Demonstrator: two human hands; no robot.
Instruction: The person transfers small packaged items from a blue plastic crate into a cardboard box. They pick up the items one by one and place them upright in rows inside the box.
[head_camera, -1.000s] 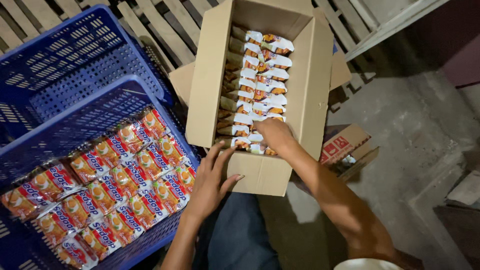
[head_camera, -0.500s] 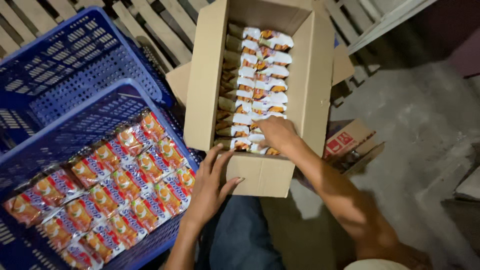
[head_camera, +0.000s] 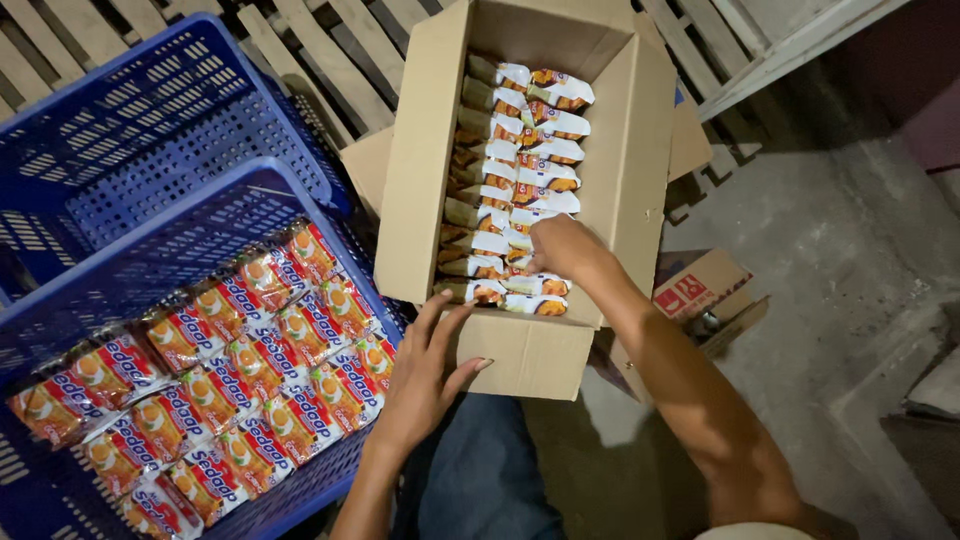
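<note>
Nearest, left hand (head_camera: 425, 375) open, fingers spread, flat vs. near wall of cardboard box (head_camera: 420, 180). Beside it, blue crate (head_camera: 150, 260) w/ red-orange snack packs (head_camera: 215, 360) in rows. Farther in, right hand (head_camera: 565, 247) inside box, fingers curled onto stacked packets (head_camera: 515, 180); can't tell if gripping one. Beyond: wooden pallet (head_camera: 330, 60).

Dim, warm overhead light on the centre; dark, shadowed corners; slight softness, mild wide-angle stretch
</note>
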